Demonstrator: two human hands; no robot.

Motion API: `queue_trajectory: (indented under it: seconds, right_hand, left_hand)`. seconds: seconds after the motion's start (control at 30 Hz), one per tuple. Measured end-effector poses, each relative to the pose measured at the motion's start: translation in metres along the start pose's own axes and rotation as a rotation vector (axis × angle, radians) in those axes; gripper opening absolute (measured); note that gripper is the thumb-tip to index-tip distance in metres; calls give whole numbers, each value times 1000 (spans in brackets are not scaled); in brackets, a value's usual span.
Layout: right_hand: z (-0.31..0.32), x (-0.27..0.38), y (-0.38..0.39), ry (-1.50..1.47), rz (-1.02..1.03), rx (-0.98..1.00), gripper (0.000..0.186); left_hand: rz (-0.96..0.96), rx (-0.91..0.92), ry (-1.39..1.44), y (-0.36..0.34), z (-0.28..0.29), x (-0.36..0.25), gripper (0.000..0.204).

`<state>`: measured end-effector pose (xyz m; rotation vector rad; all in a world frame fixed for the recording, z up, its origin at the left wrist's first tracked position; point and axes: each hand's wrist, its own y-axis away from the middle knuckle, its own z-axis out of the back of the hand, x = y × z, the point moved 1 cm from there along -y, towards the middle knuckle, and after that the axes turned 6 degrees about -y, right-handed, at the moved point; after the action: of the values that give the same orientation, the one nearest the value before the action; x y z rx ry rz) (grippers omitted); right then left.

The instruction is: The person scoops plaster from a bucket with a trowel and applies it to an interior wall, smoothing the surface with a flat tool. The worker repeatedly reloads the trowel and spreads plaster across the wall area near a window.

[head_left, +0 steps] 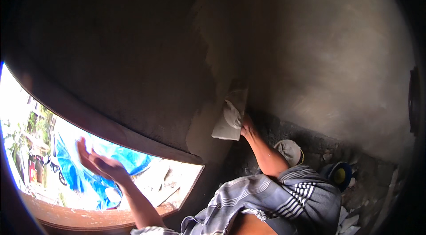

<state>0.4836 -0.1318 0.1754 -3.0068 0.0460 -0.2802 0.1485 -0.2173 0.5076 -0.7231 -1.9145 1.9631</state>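
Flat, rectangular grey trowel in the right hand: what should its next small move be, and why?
Probably a short upward stroke along the ragged edge of the lighter coat on the dark grey wall: the right hand holds the flat, rectangular grey trowel just below that edge, with pale, paste-like material on it. Whether the trowel touches the wall is unclear.

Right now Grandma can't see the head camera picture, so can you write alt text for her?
A person's right hand holds a flat, rectangular tool smeared with pale paste before a dark, patchy wall. Their open left hand is raised before a bright, brown-framed window opening, with crumpled blue sheeting outside.
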Motion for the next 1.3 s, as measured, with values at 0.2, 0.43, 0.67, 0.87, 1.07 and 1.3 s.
queue_trajectory:
  seconds: [0.2, 0.43, 0.67, 0.87, 1.07, 1.3]
  right_hand:
    - [52, -16, -44, -9, 18, 13, 33]
    - [22, -23, -72, 100, 195, -101, 38]
    - [-41, 34, -129, 605, 328, -137, 46]
    - [-154, 119, -178, 1682, 955, 130, 51]
    - [-299, 187, -219, 1638, 1101, 150, 51]
    - [-442, 229, -240, 1722, 1226, 223, 51]
  left_hand:
    - [443, 37, 571, -51, -56, -7, 64]
    - [686, 25, 562, -32, -72, 13, 65]
    - [722, -23, 295, -17, -81, 33, 64]
    - [471, 32, 272, -1, -94, 70, 66]
    - [315, 85, 346, -6, -94, 51, 67]
    - [360, 88, 385, 4, -95, 47, 71]
